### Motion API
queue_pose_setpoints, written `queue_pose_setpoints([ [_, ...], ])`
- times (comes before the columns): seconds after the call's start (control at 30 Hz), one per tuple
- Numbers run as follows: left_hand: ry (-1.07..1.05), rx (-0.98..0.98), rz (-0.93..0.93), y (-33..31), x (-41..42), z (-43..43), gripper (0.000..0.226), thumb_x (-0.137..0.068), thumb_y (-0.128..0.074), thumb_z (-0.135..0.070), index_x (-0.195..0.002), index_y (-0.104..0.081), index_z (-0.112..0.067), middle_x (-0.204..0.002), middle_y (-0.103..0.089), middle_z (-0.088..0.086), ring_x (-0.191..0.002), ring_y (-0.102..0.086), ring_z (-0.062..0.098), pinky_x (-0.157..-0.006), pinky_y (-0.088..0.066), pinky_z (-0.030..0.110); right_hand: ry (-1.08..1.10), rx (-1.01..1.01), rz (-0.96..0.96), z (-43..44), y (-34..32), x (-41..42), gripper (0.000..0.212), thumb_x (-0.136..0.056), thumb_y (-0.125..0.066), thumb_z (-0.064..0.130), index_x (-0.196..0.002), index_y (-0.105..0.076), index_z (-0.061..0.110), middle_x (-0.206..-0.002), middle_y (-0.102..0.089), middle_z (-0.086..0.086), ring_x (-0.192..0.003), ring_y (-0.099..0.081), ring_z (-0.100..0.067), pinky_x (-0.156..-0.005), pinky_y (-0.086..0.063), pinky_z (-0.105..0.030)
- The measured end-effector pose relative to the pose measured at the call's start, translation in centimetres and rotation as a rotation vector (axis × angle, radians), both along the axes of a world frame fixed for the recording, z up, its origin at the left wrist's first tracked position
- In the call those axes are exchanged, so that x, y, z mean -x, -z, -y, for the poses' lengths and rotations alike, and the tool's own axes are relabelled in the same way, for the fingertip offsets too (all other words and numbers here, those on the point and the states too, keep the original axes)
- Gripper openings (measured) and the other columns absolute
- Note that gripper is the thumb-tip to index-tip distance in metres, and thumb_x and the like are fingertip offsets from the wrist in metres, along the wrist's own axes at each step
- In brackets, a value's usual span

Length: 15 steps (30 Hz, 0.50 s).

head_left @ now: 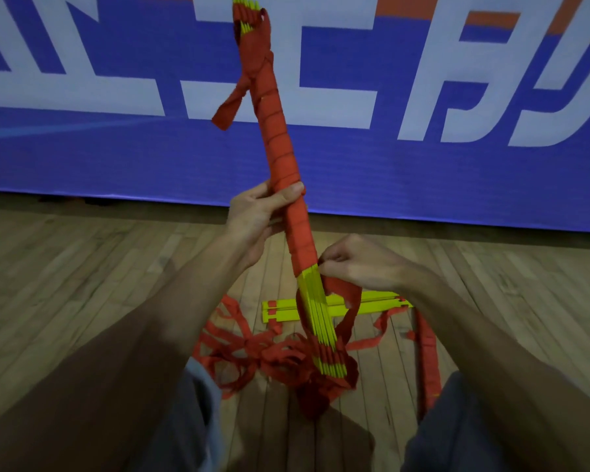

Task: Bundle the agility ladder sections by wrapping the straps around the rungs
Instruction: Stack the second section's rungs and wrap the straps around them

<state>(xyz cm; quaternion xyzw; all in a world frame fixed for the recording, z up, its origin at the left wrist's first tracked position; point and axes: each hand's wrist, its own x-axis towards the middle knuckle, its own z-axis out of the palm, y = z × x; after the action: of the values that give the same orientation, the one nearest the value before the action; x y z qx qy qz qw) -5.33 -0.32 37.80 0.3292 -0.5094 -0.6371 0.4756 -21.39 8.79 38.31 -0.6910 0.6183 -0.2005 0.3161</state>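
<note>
Wrap mid-bundle — snag risk.
Loose straps [276, 361] tangled at 6 o'clock may catch; right hand [361, 264] pinches the working strap [347, 295], left hand [258, 216] curls round the rung bundle [281, 155] toward 12 — any slack unwinds turns.

Rungs [315, 311] were bright yellow, showing at the top tip & below the wrap, w/ small red bands near the bottom ends. Strap [280, 144] was red, wound in overlapping turns that made a ringed, segmented pattern down the bundle. Loose straps [252, 352] on the floor: same red. Flat rungs [280, 311] behind: yellow w/ red bits at the ends. Banner [355, 165] was blue w/ big white letter shapes & an orange strip along the top. Floor [82, 267] was brown wood, plank pattern, mixed light & dark boards. Shorts [457, 430] looked dark grey-blue.
</note>
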Motion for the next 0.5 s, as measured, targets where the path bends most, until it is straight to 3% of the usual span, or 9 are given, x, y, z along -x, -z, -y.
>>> queue_pose_setpoints([
  [0.07,-0.077,-0.041,0.014,0.4,0.2,0.2,0.032,-0.076,-0.078,-0.021,-0.106,-0.071,-0.012,-0.095,-0.072,0.004,-0.088,-0.067,0.02,-0.079,-0.055,0.038,0.037,0.022,-0.084,0.1,0.6,-0.6,0.039,-0.086,-0.063,0.033,-0.056,-0.056,0.009,-0.048,-0.053,0.004,-0.043,-0.049,-0.014,-0.048,-0.041,-0.027],
  [0.17,-0.162,-0.07,0.043,0.8,0.6,0.3,0.032,-0.077,-0.08,-0.021,-0.106,-0.071,-0.011,-0.092,-0.072,0.002,-0.079,-0.068,0.012,-0.074,-0.058,0.033,0.093,0.105,-0.29,0.1,1.5,-1.3,0.055,-0.072,-0.07,0.065,-0.061,-0.058,0.013,-0.055,-0.059,-0.002,-0.052,-0.056,-0.015,-0.057,-0.047,-0.032],
  [0.27,-0.198,-0.07,0.071,1.0,0.7,0.3,0.032,-0.08,-0.078,-0.023,-0.107,-0.07,-0.008,-0.09,-0.072,0.003,-0.076,-0.068,0.011,-0.074,-0.058,0.034,0.142,0.202,-0.341,0.1,1.8,-1.9,0.047,-0.075,-0.072,0.059,-0.063,-0.058,0.016,-0.058,-0.055,-0.001,-0.061,-0.054,-0.016,-0.057,-0.04,-0.029],
  [0.33,-0.188,-0.048,0.086,0.6,0.6,0.1,0.025,-0.084,-0.074,-0.025,-0.104,-0.07,-0.011,-0.087,-0.072,0.0,-0.075,-0.068,0.01,-0.074,-0.057,0.035,0.141,0.152,-0.219,0.6,1.7,-1.4,0.034,-0.079,-0.075,0.046,-0.067,-0.064,0.017,-0.063,-0.062,-0.003,-0.062,-0.059,-0.017,-0.057,-0.044,-0.03],
  [0.43,-0.123,-0.034,0.006,-0.6,0.0,-0.1,0.008,-0.089,-0.067,-0.022,-0.091,-0.07,-0.015,-0.076,-0.069,-0.004,-0.068,-0.066,0.012,-0.071,-0.055,0.034,0.112,-0.008,0.161,0.6,0.9,0.0,0.019,-0.082,-0.078,0.026,-0.074,-0.069,0.012,-0.066,-0.065,-0.008,-0.051,-0.053,-0.017,-0.046,-0.041,-0.024],
  [0.5,-0.021,-0.006,-0.065,-1.2,-0.5,-0.2,0.015,-0.088,-0.066,-0.019,-0.101,-0.068,-0.011,-0.088,-0.069,0.003,-0.078,-0.065,0.018,-0.076,-0.049,0.037,0.016,-0.048,0.321,0.1,0.4,0.7,0.023,-0.081,-0.078,0.022,-0.079,-0.067,0.001,-0.069,-0.059,-0.013,-0.055,-0.046,-0.024,-0.045,-0.035,-0.023],
])
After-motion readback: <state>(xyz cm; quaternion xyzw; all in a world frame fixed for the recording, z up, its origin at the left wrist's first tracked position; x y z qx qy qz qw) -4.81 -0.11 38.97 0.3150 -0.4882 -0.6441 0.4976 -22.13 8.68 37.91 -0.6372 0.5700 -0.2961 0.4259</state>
